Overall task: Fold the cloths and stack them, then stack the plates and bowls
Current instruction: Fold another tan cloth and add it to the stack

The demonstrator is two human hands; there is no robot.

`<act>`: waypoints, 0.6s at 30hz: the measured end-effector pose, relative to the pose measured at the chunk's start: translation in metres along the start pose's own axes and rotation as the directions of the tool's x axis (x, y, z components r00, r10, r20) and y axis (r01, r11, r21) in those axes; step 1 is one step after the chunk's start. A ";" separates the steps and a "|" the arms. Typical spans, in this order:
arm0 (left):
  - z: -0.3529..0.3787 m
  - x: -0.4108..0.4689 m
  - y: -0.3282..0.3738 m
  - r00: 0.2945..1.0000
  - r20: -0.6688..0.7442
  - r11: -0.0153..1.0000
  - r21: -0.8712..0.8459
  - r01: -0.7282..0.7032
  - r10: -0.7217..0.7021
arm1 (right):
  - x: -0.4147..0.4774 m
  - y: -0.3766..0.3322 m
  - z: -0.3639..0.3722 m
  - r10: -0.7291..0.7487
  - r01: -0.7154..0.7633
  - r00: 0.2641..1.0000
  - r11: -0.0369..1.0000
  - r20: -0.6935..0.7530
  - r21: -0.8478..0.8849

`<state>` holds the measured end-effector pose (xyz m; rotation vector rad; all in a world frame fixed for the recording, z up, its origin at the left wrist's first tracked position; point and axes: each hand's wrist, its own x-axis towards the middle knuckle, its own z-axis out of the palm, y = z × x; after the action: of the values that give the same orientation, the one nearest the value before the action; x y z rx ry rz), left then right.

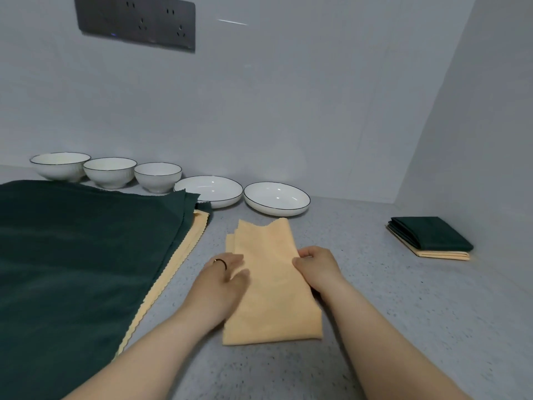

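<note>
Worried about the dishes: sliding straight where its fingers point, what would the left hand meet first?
The left hand would cross the orange cloth under it, then probably reach the right plate; depth unclear.

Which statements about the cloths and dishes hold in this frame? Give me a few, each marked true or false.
1. The left hand and the right hand are both on the orange cloth. True.
2. The three bowls are stacked. False: they stand side by side in a row.
3. The folded pile at the right has a green cloth on top of an orange one. True.
4. The two plates are nested. False: they sit side by side.
</note>
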<state>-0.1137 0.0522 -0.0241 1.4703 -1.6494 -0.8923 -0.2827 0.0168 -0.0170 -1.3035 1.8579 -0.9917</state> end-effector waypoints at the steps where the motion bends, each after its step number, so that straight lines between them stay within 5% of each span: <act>1: -0.002 0.011 0.000 0.996 -0.052 0.994 -0.082 0.072 -0.077 | 0.001 0.001 -0.002 0.010 -0.011 1.000 1.000 0.021 0.024; 4: -0.004 0.043 0.001 0.976 -0.071 0.970 -0.143 0.195 -0.207 | 0.002 0.002 -0.005 0.010 -0.016 0.998 0.996 0.062 0.085; 10: 0.002 0.075 0.009 0.948 -0.064 0.947 0.061 0.315 -0.311 | 0.008 0.006 -0.003 -0.029 0.020 0.997 0.994 0.076 0.111; 18: 0.008 0.071 0.004 0.942 -0.183 0.920 0.228 0.318 -0.280 | 0.012 0.008 0.001 -0.061 0.056 0.997 0.994 0.048 0.089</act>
<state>-0.1275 -0.0176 -0.0186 1.9592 -1.4937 -0.7277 -0.2890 0.0064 -0.0259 -1.3249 1.7279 -1.0495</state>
